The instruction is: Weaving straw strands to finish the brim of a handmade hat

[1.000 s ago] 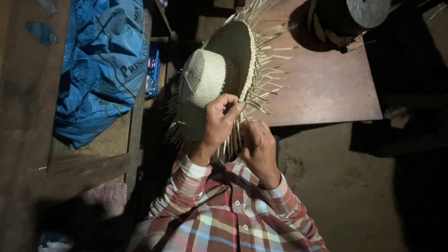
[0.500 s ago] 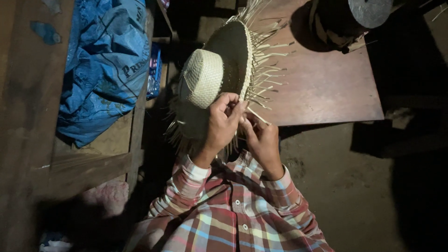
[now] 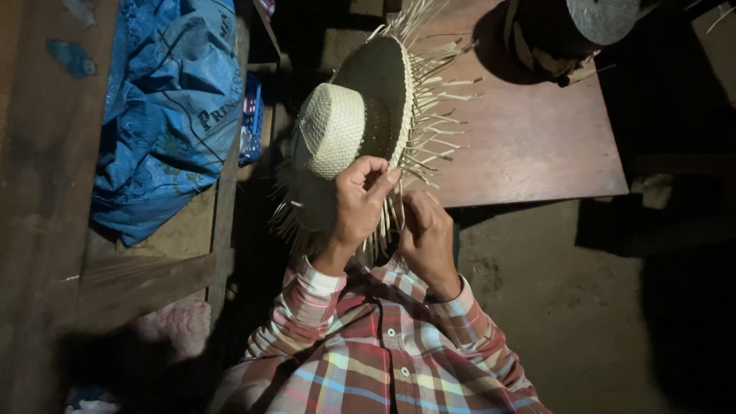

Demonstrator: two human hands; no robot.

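An unfinished woven straw hat [image 3: 337, 138] is held in front of me, its pale crown facing the camera and loose straw strips sticking out all round the brim. My left hand [image 3: 360, 203] grips the near edge of the brim, fingers curled over it. My right hand [image 3: 425, 234] sits just to its right, pinching the loose strips at the brim's lower edge. Both wrists show plaid shirt sleeves.
A brown wooden table [image 3: 529, 146] lies behind the hat, with a dark round object [image 3: 567, 31] at its far end. A crumpled blue plastic sack [image 3: 165, 107] rests on a wooden bench [image 3: 146, 276] at the left. Bare earth floor [image 3: 583, 307] spreads to the right.
My hands have shifted slightly along the brim edge, the right hand moving closer to the left, and the hat has tilted a little.
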